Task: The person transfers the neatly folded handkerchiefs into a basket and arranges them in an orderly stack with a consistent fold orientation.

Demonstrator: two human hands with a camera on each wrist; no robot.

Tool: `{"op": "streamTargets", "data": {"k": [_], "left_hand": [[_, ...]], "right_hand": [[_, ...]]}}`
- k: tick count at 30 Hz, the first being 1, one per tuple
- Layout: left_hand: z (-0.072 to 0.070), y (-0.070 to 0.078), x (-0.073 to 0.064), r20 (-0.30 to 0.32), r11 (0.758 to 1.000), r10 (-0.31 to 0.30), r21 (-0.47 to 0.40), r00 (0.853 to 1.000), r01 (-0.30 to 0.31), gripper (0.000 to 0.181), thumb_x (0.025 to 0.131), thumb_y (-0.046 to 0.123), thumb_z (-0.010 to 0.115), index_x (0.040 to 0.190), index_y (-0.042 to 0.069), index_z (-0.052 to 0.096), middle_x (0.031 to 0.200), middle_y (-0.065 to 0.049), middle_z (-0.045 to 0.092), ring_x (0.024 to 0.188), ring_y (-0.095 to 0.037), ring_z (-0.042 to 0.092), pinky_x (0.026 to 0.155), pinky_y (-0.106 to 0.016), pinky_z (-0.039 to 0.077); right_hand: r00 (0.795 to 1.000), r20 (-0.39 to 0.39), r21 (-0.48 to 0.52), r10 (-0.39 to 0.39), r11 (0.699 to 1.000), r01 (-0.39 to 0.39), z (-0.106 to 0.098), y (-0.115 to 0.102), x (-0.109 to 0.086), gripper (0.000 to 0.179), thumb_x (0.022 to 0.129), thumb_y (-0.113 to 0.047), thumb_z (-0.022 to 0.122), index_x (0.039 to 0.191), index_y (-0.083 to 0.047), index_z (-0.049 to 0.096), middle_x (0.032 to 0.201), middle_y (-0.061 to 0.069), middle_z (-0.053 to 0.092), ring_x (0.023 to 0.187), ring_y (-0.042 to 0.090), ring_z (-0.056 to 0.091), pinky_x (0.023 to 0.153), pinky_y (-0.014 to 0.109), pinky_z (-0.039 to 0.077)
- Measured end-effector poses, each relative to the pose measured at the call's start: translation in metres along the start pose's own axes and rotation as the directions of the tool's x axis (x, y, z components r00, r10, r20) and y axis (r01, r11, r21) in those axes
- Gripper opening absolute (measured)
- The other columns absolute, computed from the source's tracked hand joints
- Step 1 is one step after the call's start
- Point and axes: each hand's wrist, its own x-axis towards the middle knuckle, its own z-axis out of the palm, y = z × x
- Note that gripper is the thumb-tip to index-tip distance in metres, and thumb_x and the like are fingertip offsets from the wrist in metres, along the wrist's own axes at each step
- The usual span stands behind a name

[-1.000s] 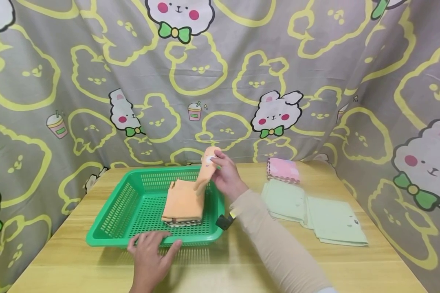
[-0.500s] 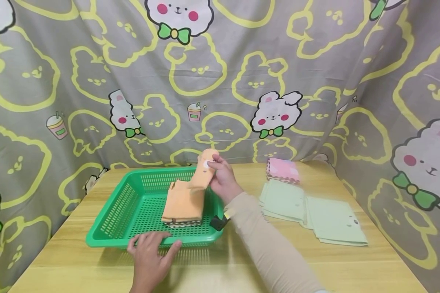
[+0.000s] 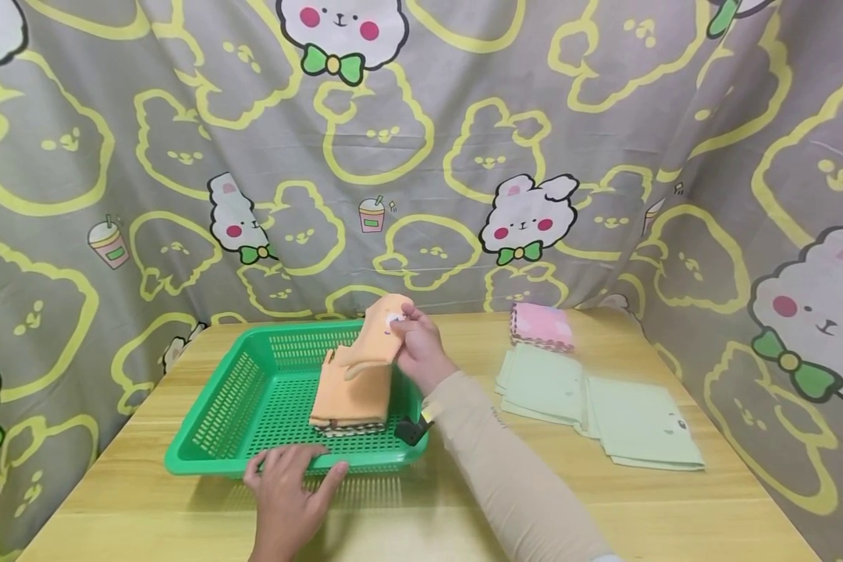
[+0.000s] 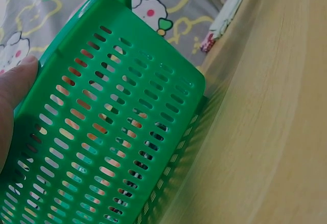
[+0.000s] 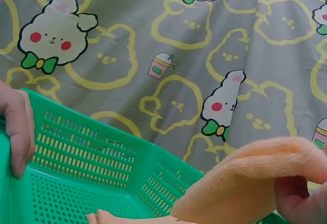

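Note:
My right hand [image 3: 421, 347] pinches a folded orange towel [image 3: 374, 337] with a small white face patch, holding it up over the right part of a green plastic basket [image 3: 204, 406]. The towel's lower edge hangs over another folded orange towel [image 3: 347, 398] in the basket; whether they touch is hard to tell. Beneath that one shows a brown-and-white checked edge. My left hand [image 3: 289, 488] holds the basket's near rim, its fingers [image 5: 20, 132] bent over to the inside in the right wrist view. In the left wrist view, the basket's slotted wall [image 4: 107, 116] fills much of the picture.
Two pale green folded towels [image 3: 544, 386] lie on the wooden table [image 3: 464, 499] to the right of the basket. Behind them is a pink folded cloth [image 3: 542, 326] with a checked edge. A patterned grey curtain [image 3: 421, 156] hangs behind and at both sides.
My right hand has moved slightly left and down with the orange towel, which has turned flatter and now spreads over the one in the basket. My left hand stays on the rim.

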Motion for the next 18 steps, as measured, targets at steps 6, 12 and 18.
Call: {"op": "streamTargets", "data": {"k": [6, 12, 18], "left_hand": [[0.000, 0.000, 0.000, 0.002, 1.000, -0.003, 0.002, 1.000, 0.003, 0.033, 0.079, 0.043, 0.075, 0.084, 0.011, 0.067, 0.085, -0.006, 0.068, 0.085, -0.027, 0.053, 0.089, -0.064, 0.017], [0.000, 0.000, 0.001, 0.004, 1.000, -0.001, 0.002, 1.000, 0.001, 0.033, 0.078, 0.042, 0.076, 0.085, 0.011, 0.067, 0.085, -0.006, 0.068, 0.085, -0.027, 0.053, 0.090, -0.064, 0.017], [0.000, -0.001, 0.000, 0.001, 1.000, 0.002, 0.002, 1.000, -0.002, 0.035, 0.080, 0.045, 0.074, 0.085, 0.011, 0.067, 0.085, -0.006, 0.068, 0.086, -0.028, 0.053, 0.089, -0.065, 0.017]], "right_hand": [[1.000, -0.004, 0.013, 0.007, 1.000, -0.007, 0.001, 0.005, 0.000, 0.037, 0.086, 0.019, 0.044, 0.115, -0.004, 0.045, 0.139, 0.022, 0.042, 0.129, 0.036, 0.043, 0.103, 0.042, 0.040], [1.000, -0.018, 0.030, 0.005, 1.000, -0.005, 0.000, 0.011, 0.001, 0.039, 0.084, 0.021, 0.043, 0.116, -0.002, 0.043, 0.138, 0.022, 0.040, 0.129, 0.037, 0.040, 0.105, 0.042, 0.037], [0.999, -0.030, 0.042, 0.011, 0.999, -0.010, 0.006, 0.018, 0.000, 0.037, 0.083, 0.022, 0.041, 0.109, -0.004, 0.043, 0.134, 0.019, 0.041, 0.129, 0.037, 0.040, 0.105, 0.044, 0.037]]}}
